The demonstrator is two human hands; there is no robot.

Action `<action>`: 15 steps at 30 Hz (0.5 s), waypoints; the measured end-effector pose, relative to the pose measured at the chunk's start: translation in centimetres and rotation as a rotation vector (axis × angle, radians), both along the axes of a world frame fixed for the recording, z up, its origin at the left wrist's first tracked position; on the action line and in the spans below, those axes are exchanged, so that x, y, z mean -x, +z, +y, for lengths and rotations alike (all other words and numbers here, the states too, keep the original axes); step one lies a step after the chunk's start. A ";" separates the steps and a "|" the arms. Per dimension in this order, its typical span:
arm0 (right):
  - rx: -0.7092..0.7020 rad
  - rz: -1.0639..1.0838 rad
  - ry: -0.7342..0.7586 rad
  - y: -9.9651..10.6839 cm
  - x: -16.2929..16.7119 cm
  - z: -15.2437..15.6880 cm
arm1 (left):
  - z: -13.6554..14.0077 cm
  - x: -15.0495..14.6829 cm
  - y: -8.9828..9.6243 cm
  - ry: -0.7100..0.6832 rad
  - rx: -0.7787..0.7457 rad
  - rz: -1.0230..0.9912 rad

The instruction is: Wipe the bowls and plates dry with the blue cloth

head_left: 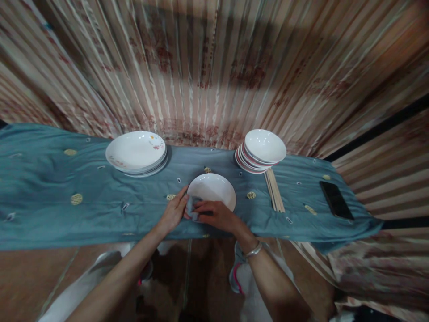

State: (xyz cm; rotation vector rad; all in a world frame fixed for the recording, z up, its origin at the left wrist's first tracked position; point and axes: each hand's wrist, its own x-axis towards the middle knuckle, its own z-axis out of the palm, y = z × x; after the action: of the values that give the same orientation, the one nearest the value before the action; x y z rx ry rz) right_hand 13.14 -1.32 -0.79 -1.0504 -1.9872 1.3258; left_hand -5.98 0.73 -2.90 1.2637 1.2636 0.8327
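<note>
A white bowl [214, 188] with a dark rim rests near the front middle of the cloth-covered table, tilted slightly. My left hand [176, 208] grips its left edge, with the thumb along the rim. Inside the near left part of the bowl, my right hand [216, 214] presses a grey-blue cloth [191, 208] against the surface. Its fingers are bent around the cloth, and a silver bracelet [254, 249] circles that wrist. The near side of the bowl is partly hidden by my right hand.
A stack of white plates [136, 152] stands at the back left. Stacked bowls [264, 145] lean at the back right, with wooden chopsticks [275, 191] before them. A black phone [336, 200] lies far right on the teal tablecloth [100, 214]. Behind hangs a curtain [187, 80].
</note>
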 end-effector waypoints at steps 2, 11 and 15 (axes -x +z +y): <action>0.040 0.002 -0.008 0.1 -0.5 -0.2 | 0.1 0.0 -0.3 -0.032 0.036 -0.034; 0.081 -0.112 -0.023 1.0 -2.9 -1.1 | 0.2 -0.1 -0.9 -0.059 0.099 -0.065; 0.053 -0.213 -0.034 1.8 -4.4 -1.4 | 0.2 -0.1 -0.8 -0.051 0.094 -0.081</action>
State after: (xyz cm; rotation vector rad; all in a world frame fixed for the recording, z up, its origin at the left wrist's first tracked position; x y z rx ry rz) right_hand 17.51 -2.68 1.02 -1.2916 -2.0853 1.3020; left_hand -5.85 0.91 -3.69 1.1712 1.1881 0.7712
